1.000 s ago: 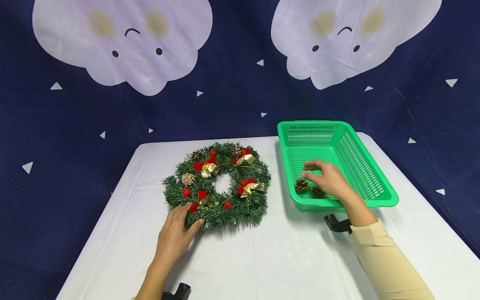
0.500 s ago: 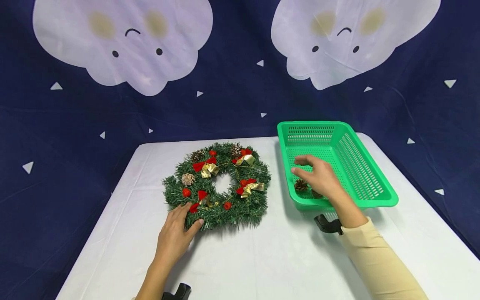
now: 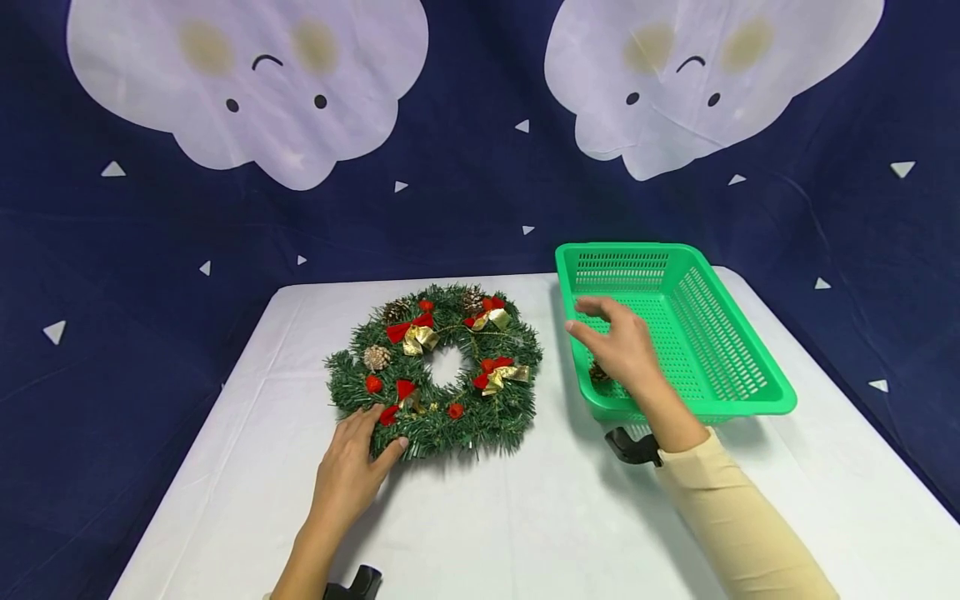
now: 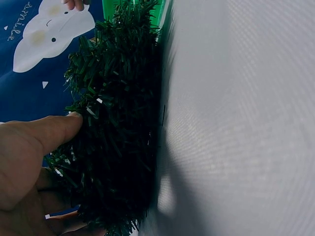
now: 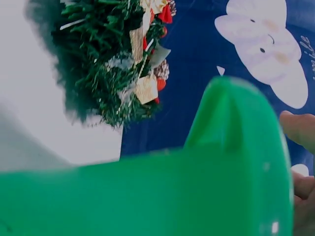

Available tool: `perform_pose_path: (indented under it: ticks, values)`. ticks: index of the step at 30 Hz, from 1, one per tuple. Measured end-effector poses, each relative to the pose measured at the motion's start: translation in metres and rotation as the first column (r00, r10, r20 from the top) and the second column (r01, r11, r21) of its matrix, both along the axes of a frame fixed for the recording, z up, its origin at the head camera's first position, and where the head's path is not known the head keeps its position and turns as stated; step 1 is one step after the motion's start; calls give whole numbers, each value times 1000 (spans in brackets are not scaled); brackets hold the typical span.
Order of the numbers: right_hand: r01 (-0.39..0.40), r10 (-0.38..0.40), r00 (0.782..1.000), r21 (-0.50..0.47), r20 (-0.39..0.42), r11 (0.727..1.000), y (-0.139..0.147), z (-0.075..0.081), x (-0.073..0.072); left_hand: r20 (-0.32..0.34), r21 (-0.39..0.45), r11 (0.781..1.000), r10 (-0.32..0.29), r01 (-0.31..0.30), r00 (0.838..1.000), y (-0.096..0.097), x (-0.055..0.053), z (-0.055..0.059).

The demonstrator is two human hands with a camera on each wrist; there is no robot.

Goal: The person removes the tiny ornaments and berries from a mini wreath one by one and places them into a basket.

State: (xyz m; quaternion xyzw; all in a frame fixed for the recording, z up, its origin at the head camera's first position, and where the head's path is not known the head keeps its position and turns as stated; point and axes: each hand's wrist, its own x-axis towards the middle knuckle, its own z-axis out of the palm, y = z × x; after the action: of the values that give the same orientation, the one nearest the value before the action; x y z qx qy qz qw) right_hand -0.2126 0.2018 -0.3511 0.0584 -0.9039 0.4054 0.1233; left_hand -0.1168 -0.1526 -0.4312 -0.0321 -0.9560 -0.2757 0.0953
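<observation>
A green artificial wreath (image 3: 510,417) with red and gold bows, red balls and pine cones lies flat on the white table. My left hand (image 3: 351,467) rests on its front left edge, fingertips over the greenery and thumb (image 4: 59,132) against the side. Over the left side of the green plastic basket (image 3: 720,407) hovers my right hand (image 3: 622,346), its thumb and index finger apart with nothing visible between them. A pine cone (image 3: 597,372) in the basket is partly covered by that hand. In the right wrist view the basket wall hides much of the fingers.
The basket's rim stands well above the table, right of the wreath. A dark blue curtain (image 3: 480,225) with printed clouds hangs behind the table (image 3: 480,525). Each wrist wears a black camera mount (image 3: 633,447).
My right hand has moved left and slightly away from me, toward the basket's left rim, covering the second pine cone. My left hand and the wreath have stayed put.
</observation>
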Motion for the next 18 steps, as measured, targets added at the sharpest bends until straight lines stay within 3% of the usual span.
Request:
perform_pose_path:
  ticks: [10, 18]
  values:
    - [-2, -4, 997, -77, -75, 997, -23, 1, -9, 10, -2, 1000, 4, -4, 1000, 0, 0, -1]
    - [-21, 15, 999, -126, -48, 992, -43, 3, -17, 7, -2, 1000, 5, -5, 1000, 0, 0, -1]
